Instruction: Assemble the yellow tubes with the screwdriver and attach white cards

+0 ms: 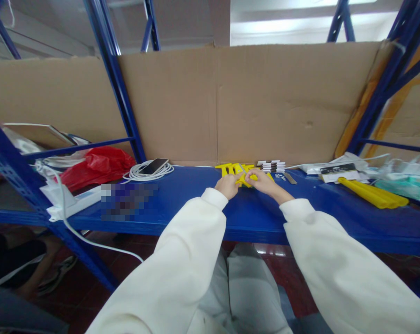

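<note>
My left hand (228, 185) and my right hand (262, 181) come together over the blue shelf, near its back. Both are closed, fingertips meeting at a small yellow plastic piece (244, 180) whose exact kind I cannot make out. A short pale strip shows between the fingers. Just behind the hands lie several flat yellow pieces (227, 170) with dark slots, partly covered by the fingers. To the right of these, small white-and-black packs (271, 166) are stacked. A narrow grey strip (289, 178) lies beyond my right hand.
Cardboard (265, 102) walls off the back. On the left are a phone (155, 166) on a coiled white cable (140, 174), a red plastic bag (97, 167) and a white power strip (88, 198). Yellow tubes (373, 192) and a white box (339, 172) lie right. Blue posts (117, 83) frame the shelf.
</note>
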